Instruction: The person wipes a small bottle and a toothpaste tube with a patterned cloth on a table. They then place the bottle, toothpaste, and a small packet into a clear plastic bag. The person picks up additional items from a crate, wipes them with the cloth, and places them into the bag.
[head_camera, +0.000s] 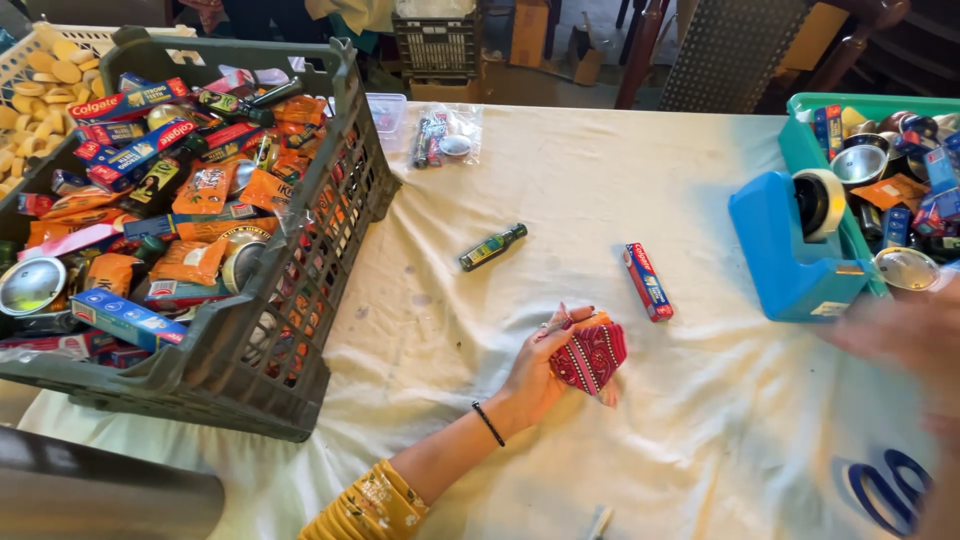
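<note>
L hand (545, 365) gripping red pouch (590, 356) on tablecloth (560, 200) | R hand (905, 335) blurred, grip unclear

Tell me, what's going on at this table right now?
The person's left hand holds a small red patterned pouch on the white tablecloth. The right hand is a blur near the blue tape dispenser and green bin. A toothpaste box and a small dark bottle lie loose; a grey crate sits left.

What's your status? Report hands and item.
Left hand holds red patterned pouch on the cloth. Right hand blurred beside blue tape dispenser. Toothpaste box lies nearby.
</note>
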